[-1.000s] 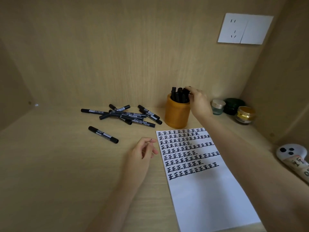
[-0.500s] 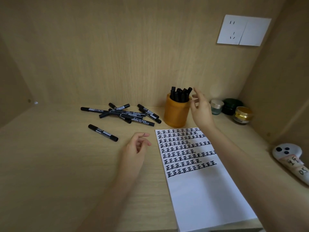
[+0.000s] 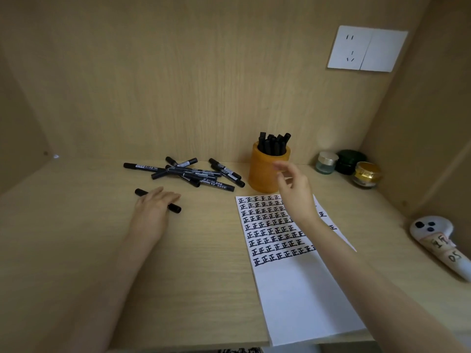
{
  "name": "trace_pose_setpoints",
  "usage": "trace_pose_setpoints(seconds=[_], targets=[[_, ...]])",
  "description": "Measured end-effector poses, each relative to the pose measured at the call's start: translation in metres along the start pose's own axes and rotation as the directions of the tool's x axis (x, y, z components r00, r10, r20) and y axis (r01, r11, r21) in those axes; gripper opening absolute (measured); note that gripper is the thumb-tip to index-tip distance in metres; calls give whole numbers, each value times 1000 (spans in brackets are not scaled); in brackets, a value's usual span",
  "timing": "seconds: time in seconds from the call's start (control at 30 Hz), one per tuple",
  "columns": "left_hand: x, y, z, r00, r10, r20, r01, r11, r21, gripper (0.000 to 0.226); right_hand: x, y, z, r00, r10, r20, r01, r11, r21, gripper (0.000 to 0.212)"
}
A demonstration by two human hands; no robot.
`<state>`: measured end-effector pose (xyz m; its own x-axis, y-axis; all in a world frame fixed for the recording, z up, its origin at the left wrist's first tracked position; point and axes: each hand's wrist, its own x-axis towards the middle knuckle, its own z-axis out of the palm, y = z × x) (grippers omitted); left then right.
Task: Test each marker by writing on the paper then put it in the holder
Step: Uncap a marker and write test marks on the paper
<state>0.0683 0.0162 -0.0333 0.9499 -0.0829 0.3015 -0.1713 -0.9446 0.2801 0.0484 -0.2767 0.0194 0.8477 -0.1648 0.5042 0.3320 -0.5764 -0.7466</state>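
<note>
An orange holder stands at the back of the wooden desk with several black markers upright in it. A heap of several black markers lies to its left. One marker lies apart, nearer to me. My left hand rests flat across its middle with fingers stretched out, so only its two ends show. My right hand hovers empty in front of the holder, fingers loosely apart, over the top of the white paper. Rows of black characters fill the paper's upper half.
Three small jars stand in the back right corner. A white handle-shaped device with a taped label lies at the right edge. Wooden walls close in the back and both sides; a white socket plate is on the back wall.
My right hand has let go at the holder's rim and drawn back toward me. My left hand has moved left from beside the paper onto the lone marker.
</note>
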Motion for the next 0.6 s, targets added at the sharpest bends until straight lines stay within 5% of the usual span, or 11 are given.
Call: trace_pose_setpoints(seconds=[0.27, 0.43, 0.6], targets=[[-18, 27, -9, 986, 156, -52, -163, 973, -163, 30, -37, -8, 14, 986, 48, 159, -59, 996, 68, 22], [-38, 77, -19, 961, 181, -208, -255, 871, -419, 28, -55, -27, 29, 898, 105, 428, -206, 959, 197, 27], [-51, 109, -25, 971, 121, -206, -228, 721, -655, 42, -62, -37, 28, 906, 99, 411, -262, 896, 360, 24]])
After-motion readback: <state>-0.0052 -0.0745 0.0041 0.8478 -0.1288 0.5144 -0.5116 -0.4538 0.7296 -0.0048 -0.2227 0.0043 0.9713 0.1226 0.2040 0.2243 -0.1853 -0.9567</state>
